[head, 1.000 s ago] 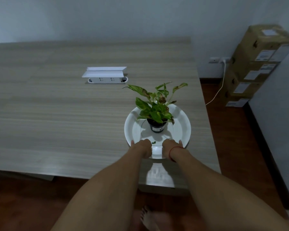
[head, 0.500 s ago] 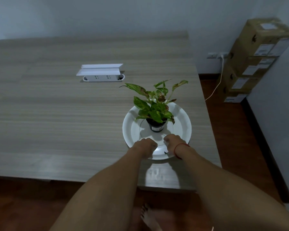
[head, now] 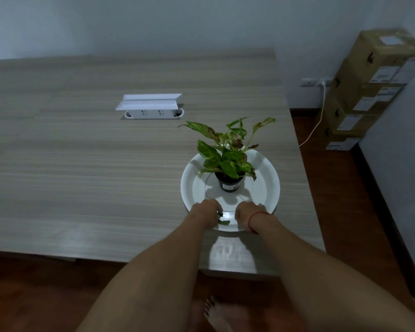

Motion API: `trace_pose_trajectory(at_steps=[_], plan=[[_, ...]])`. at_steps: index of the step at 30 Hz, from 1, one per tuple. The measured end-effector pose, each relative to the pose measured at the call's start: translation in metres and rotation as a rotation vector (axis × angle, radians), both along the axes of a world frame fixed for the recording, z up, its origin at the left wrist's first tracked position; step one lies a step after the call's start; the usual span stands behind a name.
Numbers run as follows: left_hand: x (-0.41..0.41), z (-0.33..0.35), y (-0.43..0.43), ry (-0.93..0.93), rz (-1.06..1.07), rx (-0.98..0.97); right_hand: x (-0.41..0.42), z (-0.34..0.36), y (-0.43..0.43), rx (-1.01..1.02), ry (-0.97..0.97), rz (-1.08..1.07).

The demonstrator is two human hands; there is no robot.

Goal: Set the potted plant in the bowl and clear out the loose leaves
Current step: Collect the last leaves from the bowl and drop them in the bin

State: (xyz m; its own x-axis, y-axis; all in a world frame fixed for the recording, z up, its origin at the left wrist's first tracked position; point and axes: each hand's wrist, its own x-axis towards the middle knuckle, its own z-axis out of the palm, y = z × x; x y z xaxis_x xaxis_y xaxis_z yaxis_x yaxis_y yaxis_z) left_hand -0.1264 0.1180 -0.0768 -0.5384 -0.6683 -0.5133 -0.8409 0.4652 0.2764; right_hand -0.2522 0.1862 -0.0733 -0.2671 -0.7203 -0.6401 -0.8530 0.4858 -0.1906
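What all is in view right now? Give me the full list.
Table: one, pale wood grain, fills the left and centre.
Bowl: one, white, near the table's right edge.
Potted plant: one, green leaves, black pot, stands in the bowl.
Loose leaves: at least one, green, in the bowl's near part between the hands.
Socket box: one, white, lid open, mid-table.
Cardboard boxes: a stack, brown, far right on the floor.
Wall outlet: one, white, with a cable.
Left hand, right hand: at the bowl's near rim.

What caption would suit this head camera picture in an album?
Potted plant standing in a white bowl on a wooden table, both hands at the near rim beside loose leaves.
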Motion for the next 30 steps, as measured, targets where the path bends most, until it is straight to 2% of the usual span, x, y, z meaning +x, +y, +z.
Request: trace_pose_trajectory(at_steps=[5,9,14,22,25,30], plan=[[0.002,-0.003,-0.006,0.043,0.065,0.03,-0.001,0.001,-0.002,-0.056,-0.076,-0.062],[0.001,-0.006,-0.008,-0.042,-0.009,0.001,-0.012,-0.003,0.002,-0.094,-0.038,-0.147],[-0.006,-0.005,-0.001,-0.11,-0.096,-0.003,-0.014,-0.007,0.002,-0.084,0.008,-0.08],[-0.004,0.0,-0.007,0.008,-0.044,-0.089,-0.01,-0.007,-0.002,-0.149,-0.13,-0.088],[-0.006,-0.003,-0.009,0.017,-0.045,-0.044,-0.014,-0.007,-0.007,-0.159,-0.185,-0.019],[-0.011,-0.006,-0.016,0.018,-0.029,0.07,-0.017,-0.007,-0.015,-0.18,-0.159,0.109]])
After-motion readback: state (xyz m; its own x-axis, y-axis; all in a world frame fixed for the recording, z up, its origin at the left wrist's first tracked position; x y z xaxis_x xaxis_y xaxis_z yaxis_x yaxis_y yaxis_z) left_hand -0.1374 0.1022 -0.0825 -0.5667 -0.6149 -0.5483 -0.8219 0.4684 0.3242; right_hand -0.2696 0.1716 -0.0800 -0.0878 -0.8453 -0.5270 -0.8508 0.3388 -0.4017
